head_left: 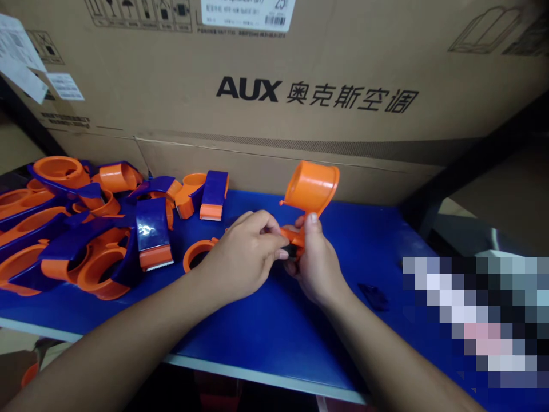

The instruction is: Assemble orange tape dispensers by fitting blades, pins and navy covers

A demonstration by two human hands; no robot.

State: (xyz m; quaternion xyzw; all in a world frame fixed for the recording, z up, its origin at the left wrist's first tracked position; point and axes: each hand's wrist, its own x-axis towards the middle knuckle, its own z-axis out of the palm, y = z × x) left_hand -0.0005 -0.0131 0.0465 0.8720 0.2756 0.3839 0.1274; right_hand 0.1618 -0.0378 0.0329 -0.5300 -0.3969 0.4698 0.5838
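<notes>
In the head view, my right hand (319, 257) is wrapped round the lower part of an orange tape dispenser (315, 186), with its round hub pointing up. My left hand (251, 249) pinches a small black piece (290, 250) against the dispenser's lower end. Fingers hide most of that piece, so its kind cannot be told. Just left of my left hand, an orange ring-shaped part (198, 252) lies on the blue surface, partly covered by my wrist. A finished-looking blue and orange tape dispenser (154, 232) with a toothed metal edge rests further left.
Several blue and orange tape dispensers (103, 257) are heaped on the left of the blue shelf (257, 337). A large cardboard box (257, 126) stands behind. A small dark blue piece (373, 296) lies to the right. A dark post (472, 154) rises at right, near a blurred-out patch.
</notes>
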